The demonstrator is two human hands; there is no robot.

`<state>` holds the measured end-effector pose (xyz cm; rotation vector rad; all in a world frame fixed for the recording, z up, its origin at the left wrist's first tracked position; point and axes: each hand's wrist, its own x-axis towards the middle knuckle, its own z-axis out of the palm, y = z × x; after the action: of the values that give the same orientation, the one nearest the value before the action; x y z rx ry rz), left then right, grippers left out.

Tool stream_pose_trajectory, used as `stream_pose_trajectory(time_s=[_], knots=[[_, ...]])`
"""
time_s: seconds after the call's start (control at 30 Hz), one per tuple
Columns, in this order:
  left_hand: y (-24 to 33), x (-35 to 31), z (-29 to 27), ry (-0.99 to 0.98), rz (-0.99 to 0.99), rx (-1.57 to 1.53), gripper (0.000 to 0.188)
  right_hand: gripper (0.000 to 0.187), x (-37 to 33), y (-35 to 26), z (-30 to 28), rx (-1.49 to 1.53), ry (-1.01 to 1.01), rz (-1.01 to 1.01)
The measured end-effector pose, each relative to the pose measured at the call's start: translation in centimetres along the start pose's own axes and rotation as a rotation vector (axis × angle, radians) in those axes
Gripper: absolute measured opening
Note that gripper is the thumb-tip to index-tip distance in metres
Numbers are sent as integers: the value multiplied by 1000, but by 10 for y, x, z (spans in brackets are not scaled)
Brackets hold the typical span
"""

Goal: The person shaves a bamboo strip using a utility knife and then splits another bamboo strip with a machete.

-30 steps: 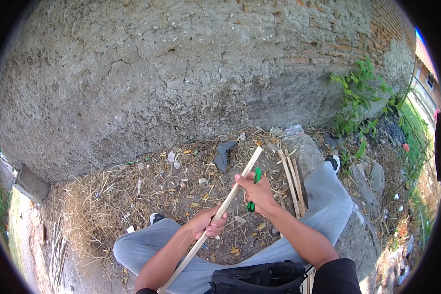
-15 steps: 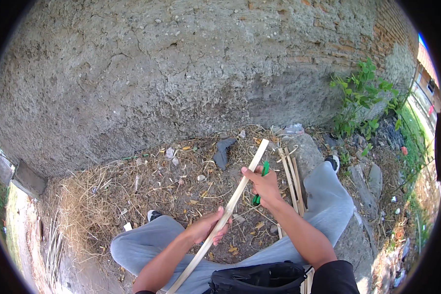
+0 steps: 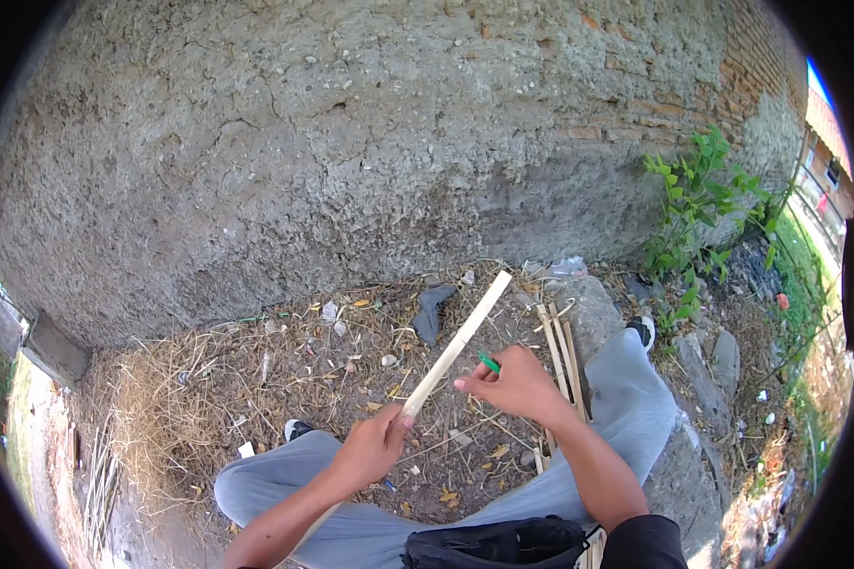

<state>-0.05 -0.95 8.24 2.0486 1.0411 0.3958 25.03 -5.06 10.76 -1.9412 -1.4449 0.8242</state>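
Observation:
A long, pale bamboo strip point(image 3: 457, 346) slants up and away to the right, with its far end raised over the littered ground. My left hand point(image 3: 370, 446) is closed around it lower down, thumb on top. My right hand point(image 3: 517, 384) is just right of the strip and apart from it. Its curled fingers hold a slim green tool point(image 3: 489, 362) shaped like a utility knife. Only the tool's tip shows past the fingers; no blade can be made out.
More strips point(image 3: 562, 356) lie by my right leg, against a concrete block point(image 3: 593, 308). A black bag point(image 3: 493, 545) rests at my lap. Ahead stands a rough wall point(image 3: 351, 171), with a green plant point(image 3: 702, 194) at its right. Dry straw point(image 3: 161, 408) covers the left ground.
My right hand has come off the strip and moved slightly nearer, turning so the green tool is mostly hidden. My left hand has moved nearer and left, its grip turned over.

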Motion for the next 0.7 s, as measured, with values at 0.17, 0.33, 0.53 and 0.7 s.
stream_pose_trajectory(time_s=[0.17, 0.33, 0.53, 0.7], knots=[[38, 5, -63, 3, 94, 445, 24, 34, -19, 6, -4, -237, 644, -576], [52, 16, -84, -135, 243, 562, 23, 35, -7, 20, 18, -455, 543, -715], [59, 25, -67, 410, 571, 770, 22, 25, -4, 24, 5, -415, 381, -546], [-14, 21, -48, 1152, 705, 483, 10, 25, -5, 14, -4, -320, 243, -352]])
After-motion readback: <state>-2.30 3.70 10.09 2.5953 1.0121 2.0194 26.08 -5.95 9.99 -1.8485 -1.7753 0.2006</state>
